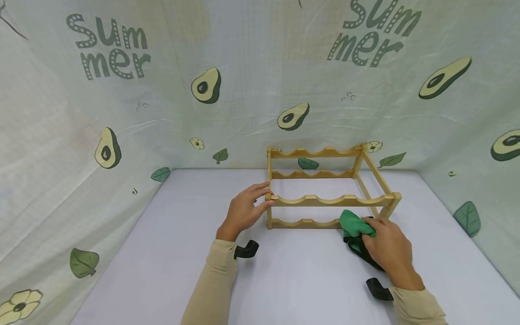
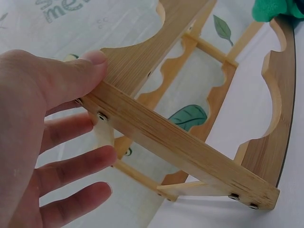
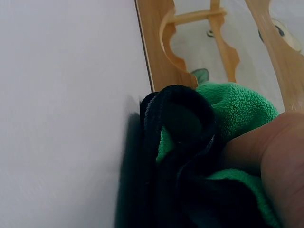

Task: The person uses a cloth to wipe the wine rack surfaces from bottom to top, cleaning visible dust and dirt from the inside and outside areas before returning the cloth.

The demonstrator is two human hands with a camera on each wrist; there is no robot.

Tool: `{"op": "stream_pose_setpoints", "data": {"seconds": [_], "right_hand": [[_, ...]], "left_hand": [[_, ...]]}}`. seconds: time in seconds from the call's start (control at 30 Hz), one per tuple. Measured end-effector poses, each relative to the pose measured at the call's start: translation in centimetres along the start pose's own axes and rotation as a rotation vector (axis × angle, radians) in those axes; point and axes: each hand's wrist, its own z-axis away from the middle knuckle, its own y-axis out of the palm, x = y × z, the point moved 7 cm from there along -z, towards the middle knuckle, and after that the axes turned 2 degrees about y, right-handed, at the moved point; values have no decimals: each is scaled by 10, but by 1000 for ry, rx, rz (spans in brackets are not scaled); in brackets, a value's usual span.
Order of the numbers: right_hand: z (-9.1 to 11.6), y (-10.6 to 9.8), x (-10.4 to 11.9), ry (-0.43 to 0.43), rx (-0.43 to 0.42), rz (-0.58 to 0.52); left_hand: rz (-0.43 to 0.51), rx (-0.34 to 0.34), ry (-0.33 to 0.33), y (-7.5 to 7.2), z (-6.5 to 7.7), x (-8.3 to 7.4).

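Observation:
A wooden bottle rack [image 1: 325,201] with scalloped rails stands on the table. My left hand [image 1: 246,208] holds its front upper left corner. In the left wrist view the thumb [image 2: 71,78] lies on the top of the corner, the forefinger goes behind it, and the other fingers are spread beside the end post [image 2: 175,142]. My right hand [image 1: 387,243] grips a green terry cloth [image 1: 355,224] with a dark edge, bunched up against the lower front rail near its right end. In the right wrist view the cloth's dark border [image 3: 190,102] curls into a loop by the rail, and most of the fingers are hidden.
The white table [image 1: 195,271] runs back to a hanging cloth backdrop [image 1: 243,113] printed with avocados, leaves and lettering, which also closes in both sides. Black wrist mounts [image 1: 247,249] stick out from both sleeves.

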Motion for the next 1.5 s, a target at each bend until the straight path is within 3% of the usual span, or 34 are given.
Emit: {"op": "stream_pose_setpoints", "data": {"seconds": [0.47,0.77,1.23,1.37,1.5], "right_hand": [[-3,-6,-26,124,158,54],[-4,-13,-38,121,229,64],[-7,-16,-49,197,389,92],[-6,-16,-54,226,372,82],[-4,-17,-59,263,281,54]], "left_hand": [[7,15,-21,1,1,1],[26,12,-29,0,0,2],[87,1,-12,1,0,2],[105,-2,-6,2,0,2],[126,2,-9,4,0,2]]}}
